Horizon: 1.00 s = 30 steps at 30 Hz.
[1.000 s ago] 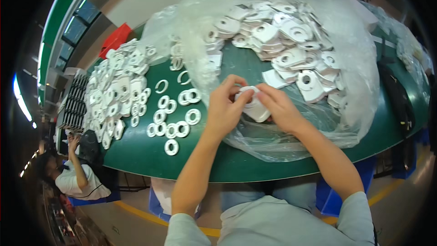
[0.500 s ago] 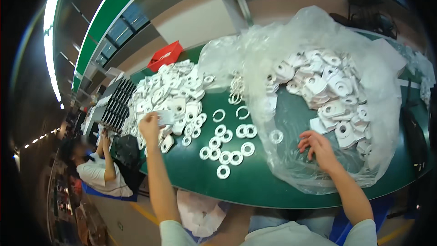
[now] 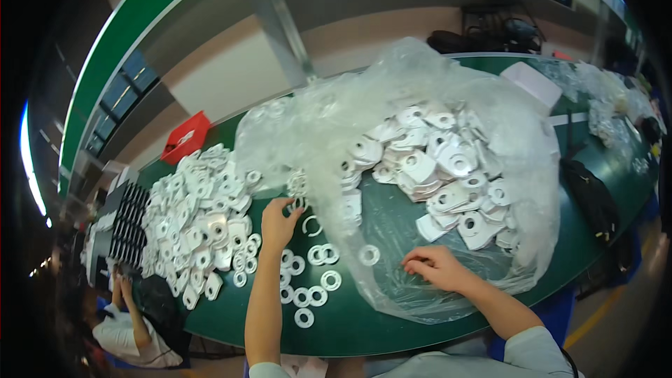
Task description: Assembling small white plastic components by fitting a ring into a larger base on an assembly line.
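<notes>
My left hand reaches over the table to the small heap of thin white rings. Its thumb and fingertips are pinched at one thin ring on the near side of that heap. A split ring lies just right of the hand. Flat white washers are spread beside my left forearm, some partly hidden by it. My right hand hovers over the clear plastic bag, fingers loosely bent and holding nothing. White plates with holes are heaped inside the bag, beyond this hand. A single washer shows left of it.
Another heap of white holed plates covers the table's left side, with a red bin behind it. Black ridged trays stand farther left, near a seated co-worker. A black bag lies at the right.
My left hand has left the left heap and the pale flat piece it held, moving right to the thin rings. My right hand's fingers have curled more. The view has turned right.
</notes>
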{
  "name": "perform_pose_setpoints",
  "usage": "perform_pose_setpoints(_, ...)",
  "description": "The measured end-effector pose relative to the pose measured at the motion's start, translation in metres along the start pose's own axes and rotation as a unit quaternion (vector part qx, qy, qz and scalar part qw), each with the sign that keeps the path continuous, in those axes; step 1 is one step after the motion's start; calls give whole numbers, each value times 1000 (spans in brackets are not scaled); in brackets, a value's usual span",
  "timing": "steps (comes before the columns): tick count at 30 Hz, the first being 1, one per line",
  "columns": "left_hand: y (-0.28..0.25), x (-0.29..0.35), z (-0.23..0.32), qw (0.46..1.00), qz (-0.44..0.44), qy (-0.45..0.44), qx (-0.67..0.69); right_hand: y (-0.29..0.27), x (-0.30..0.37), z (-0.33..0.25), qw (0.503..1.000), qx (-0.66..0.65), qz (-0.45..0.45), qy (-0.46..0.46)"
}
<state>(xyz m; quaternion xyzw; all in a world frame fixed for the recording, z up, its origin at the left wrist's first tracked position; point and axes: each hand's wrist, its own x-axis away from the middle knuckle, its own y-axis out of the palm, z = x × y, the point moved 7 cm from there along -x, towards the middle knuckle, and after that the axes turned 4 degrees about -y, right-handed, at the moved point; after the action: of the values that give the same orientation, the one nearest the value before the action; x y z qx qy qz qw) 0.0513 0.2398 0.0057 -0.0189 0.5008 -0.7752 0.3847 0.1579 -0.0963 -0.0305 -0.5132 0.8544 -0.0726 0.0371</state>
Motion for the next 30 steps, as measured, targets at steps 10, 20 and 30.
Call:
perform_pose_setpoints(10, -27, 7, -17, 980, 60, -107, 159, -79, -52, -94, 831, 428, 262, -242)
perform_pose_setpoints(20, -19, 54, 40, 988, -143, -19, 46, -74, -113, -89, 718, 656, 213, -91)
perform_pose_setpoints(30, -16, 75, 54, 995, -89, -21, 31, -53, -63, -101, 875, 303, 242, -288)
